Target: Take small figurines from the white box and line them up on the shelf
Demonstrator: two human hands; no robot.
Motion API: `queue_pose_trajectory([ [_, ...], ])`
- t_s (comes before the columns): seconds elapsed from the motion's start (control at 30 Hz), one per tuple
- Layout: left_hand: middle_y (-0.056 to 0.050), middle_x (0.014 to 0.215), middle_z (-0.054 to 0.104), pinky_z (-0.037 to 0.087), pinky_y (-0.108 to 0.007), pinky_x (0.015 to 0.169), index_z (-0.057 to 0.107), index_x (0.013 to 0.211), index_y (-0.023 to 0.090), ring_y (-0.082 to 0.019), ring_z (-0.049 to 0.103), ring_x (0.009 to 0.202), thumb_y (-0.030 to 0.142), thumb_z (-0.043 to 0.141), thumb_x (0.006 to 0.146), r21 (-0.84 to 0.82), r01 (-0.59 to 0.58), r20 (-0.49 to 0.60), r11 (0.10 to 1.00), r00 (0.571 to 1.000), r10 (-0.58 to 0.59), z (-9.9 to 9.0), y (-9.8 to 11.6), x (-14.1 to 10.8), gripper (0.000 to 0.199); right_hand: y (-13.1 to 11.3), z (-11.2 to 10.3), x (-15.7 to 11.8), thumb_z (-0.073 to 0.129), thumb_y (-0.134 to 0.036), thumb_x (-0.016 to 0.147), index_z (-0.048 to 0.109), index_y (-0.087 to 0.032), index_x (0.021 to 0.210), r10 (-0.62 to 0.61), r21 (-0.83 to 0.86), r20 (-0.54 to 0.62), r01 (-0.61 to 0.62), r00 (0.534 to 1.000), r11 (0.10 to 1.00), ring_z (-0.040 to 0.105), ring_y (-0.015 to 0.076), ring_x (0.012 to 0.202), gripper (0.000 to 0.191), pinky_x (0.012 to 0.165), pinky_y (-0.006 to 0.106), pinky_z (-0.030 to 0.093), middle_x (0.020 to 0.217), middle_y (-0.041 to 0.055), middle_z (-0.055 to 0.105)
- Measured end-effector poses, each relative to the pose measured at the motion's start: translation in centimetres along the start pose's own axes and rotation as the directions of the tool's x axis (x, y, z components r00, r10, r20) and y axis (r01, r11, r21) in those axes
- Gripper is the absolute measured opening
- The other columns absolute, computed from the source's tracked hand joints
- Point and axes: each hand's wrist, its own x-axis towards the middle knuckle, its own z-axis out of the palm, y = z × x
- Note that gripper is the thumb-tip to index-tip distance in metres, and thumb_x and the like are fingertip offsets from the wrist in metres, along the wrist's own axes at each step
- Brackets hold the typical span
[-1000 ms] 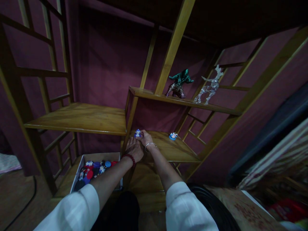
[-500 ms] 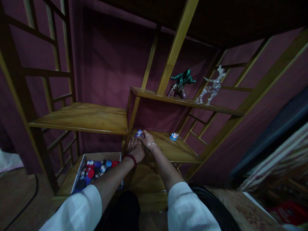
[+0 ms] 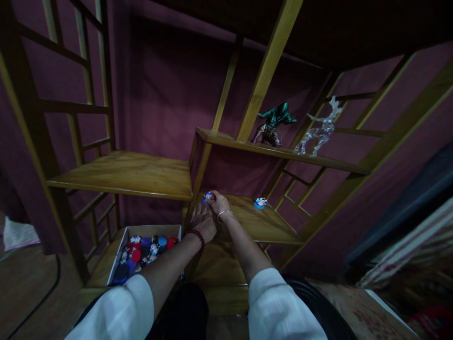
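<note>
Where the upright post [image 3: 200, 177] meets the lower right shelf [image 3: 253, 226], one small blue-and-purple figurine [image 3: 208, 196], pale in its middle, held above or against the left end of that shelf; whether its base touches the wood cannot be told. Right hand [image 3: 219, 204]: closed in a pinch about the figurine's right side, thumb and fingers bent, a silver bangle [image 3: 223, 214] at the wrist. Left hand [image 3: 204, 224]: just below and beside the right, back upward, fingers extended and somewhat spread, grasping nothing visible, palm hidden; one dark red bead bracelet [image 3: 197, 234] at the wrist. Both arms in white sleeves [image 3: 123, 304]. Further along the same shelf, well apart from the hands, one white-and-blue figurine [image 3: 260, 202] on a round blue base. On the higher right shelf [image 3: 244, 143], two pieces: a crouching figure [image 3: 273, 125], metallic green above and bronze-purple below, arms outspread; to its right, a clear deer figurine [image 3: 318, 134], upright. To the left of the post, a broad wooden shelf [image 3: 123, 174]; lower down, a white-edged open box [image 3: 148, 231] of assorted small figures and round bases [image 3: 136, 256], in red, blue, purple and black, heaped together. Behind the shelving, a maroon wall [image 3: 170, 99].
</note>
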Motion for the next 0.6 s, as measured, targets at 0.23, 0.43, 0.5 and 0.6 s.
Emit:
queue_pose_trajectory([
  [0.23, -0.012, 0.139, 0.028, 0.013, -0.041, 0.105, 0.029, 0.131, 0.005, -0.027, 0.019, 0.128, 0.025, 0.029, 0.078, 0.009, -0.006, 0.013, 1.000, 1.000, 0.006, 0.03, 0.00, -0.09, 0.057, -0.55, -0.39, -0.09, 0.061, -0.022, 0.068, 0.059, -0.021, 0.092, 0.020, -0.039, 0.031, -0.019, 0.999, 0.999, 0.057, 0.0120, 0.070, 0.024, 0.066, 0.021, 0.043, 0.076, 0.0002, 0.062],
  [0.43, -0.012, 0.138, 0.029, 0.013, -0.041, 0.105, 0.031, 0.130, 0.003, -0.028, 0.019, 0.128, 0.025, 0.030, 0.078, -0.001, -0.005, 0.021, 1.000, 1.000, 0.005, -0.25, 0.11, -0.17, 0.057, -0.46, -0.22, 0.15, 0.064, -0.020, 0.064, 0.059, -0.020, 0.087, 0.006, -0.034, 0.022, -0.005, 1.000, 0.999, 0.055, 0.0119, 0.065, 0.024, 0.065, 0.021, 0.043, 0.070, -0.0007, 0.059],
  [0.5, -0.012, 0.138, 0.029, 0.013, -0.042, 0.105, 0.031, 0.130, 0.004, -0.028, 0.017, 0.128, 0.025, 0.029, 0.078, -0.002, -0.007, 0.023, 1.000, 1.000, 0.008, -0.20, 0.07, -0.12, 0.056, -0.39, -0.11, 0.15, 0.063, -0.020, 0.064, 0.058, -0.021, 0.086, 0.009, -0.009, 0.017, -0.009, 1.000, 1.000, 0.054, 0.0113, 0.063, 0.023, 0.064, 0.021, 0.043, 0.067, -0.0020, 0.058],
  [0.6, -0.012, 0.138, 0.028, 0.014, -0.042, 0.104, 0.031, 0.130, 0.004, -0.027, 0.017, 0.129, 0.026, 0.029, 0.078, -0.004, -0.013, 0.023, 1.000, 1.000, 0.013, -0.08, 0.00, -0.07, 0.056, -0.29, 0.03, 0.06, 0.063, -0.020, 0.064, 0.058, -0.020, 0.086, 0.034, 0.039, 0.020, -0.034, 0.999, 0.999, 0.053, 0.0105, 0.061, 0.023, 0.063, 0.021, 0.043, 0.066, -0.0026, 0.057],
])
